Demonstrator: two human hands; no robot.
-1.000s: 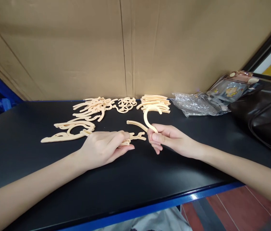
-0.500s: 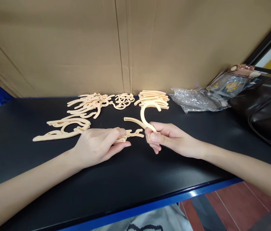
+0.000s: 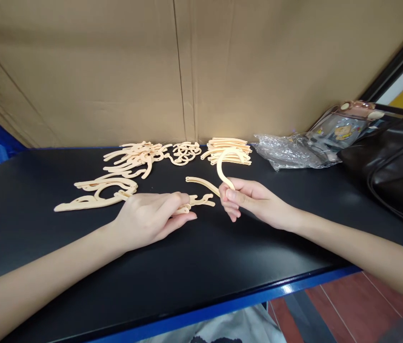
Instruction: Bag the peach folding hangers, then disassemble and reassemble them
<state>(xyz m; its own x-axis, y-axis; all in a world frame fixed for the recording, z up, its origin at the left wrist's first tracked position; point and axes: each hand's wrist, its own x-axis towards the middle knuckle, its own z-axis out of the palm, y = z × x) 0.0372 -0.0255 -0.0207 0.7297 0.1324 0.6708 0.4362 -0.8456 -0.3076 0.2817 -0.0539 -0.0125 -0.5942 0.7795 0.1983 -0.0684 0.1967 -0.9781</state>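
My right hand (image 3: 247, 197) is closed on the lower end of a cream plastic hanger hook (image 3: 222, 166), whose curve points up. A slim curved strip (image 3: 199, 181) runs behind its fingertips; whether it is held too, I cannot tell. My left hand (image 3: 149, 216) is closed round a cream hanger piece (image 3: 184, 209), with an end showing between thumb and fingers and most of it hidden. Past those fingers lies a notched hanger arm (image 3: 205, 200). Left of the left hand are cream hanger parts (image 3: 87, 205), partly covered by it.
Along the cardboard wall (image 3: 115, 71) lie a heap of hanger arms (image 3: 137, 155), a cluster of hooks (image 3: 185, 151) and a stack of curved strips (image 3: 228, 143). Clear plastic wrapping (image 3: 287, 151) and a dark bag (image 3: 397, 162) are at the right of the black table (image 3: 187, 276).
My right hand has shifted slightly up and right, and the hook has turned in its fingers. My left hand keeps its grip, nearly still. The whole view has shifted slightly.
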